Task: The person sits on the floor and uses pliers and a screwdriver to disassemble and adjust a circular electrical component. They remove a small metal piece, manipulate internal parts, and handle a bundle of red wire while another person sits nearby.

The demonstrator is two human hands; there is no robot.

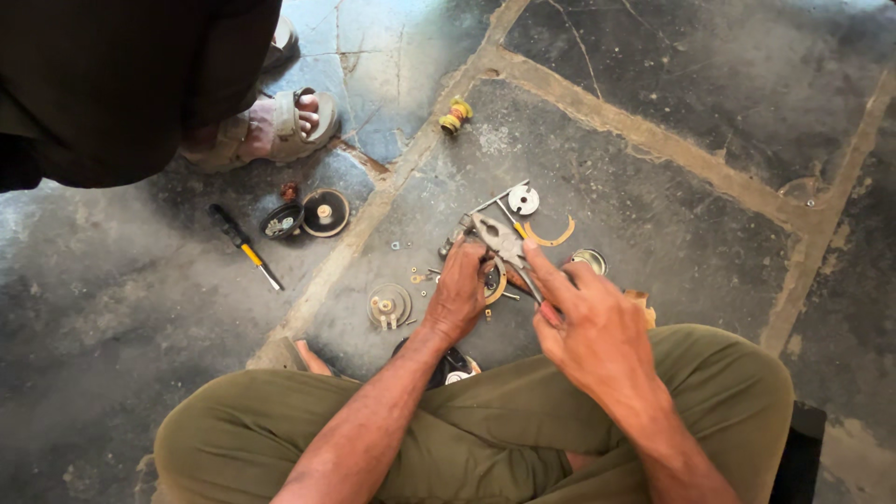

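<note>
Two big slabs of dark stone floor (653, 196), split by pale mortar seams, fill most of the frame. At the bottom the person sits cross-legged in olive trousers (485, 439). Another person stands at the upper left, with a dark garment and a sandalled foot (285, 126) on the floor.

Near the middle of the frame the right hand (593, 327) is closed around the handles of a pair of pliers (504, 245), index finger stretched along them. The pliers are grey, worn metal, with a round pivot and a blunt nose that points toward the upper left; a reddish bit of handle shows under the fingers. The left hand (459, 294), just to the left, is curled down over small parts at the tool's nose; what it grips is hidden under the fingers.

Around the hands lie lesser pieces. A round dark disc with a pale hub (326, 212) sits left of centre, a small dark cup of bits (281, 221) beside it, and a screwdriver with a black and yellow handle (245, 247) farther left. A grey round plate with pegs (389, 305) lies left of the left hand. Above the pliers are a small white disc (524, 199) and a curved yellowish strip (553, 237). A small yellow and red spool (455, 116) stands apart toward the top centre. Tiny washers and screws dot the floor between.
</note>
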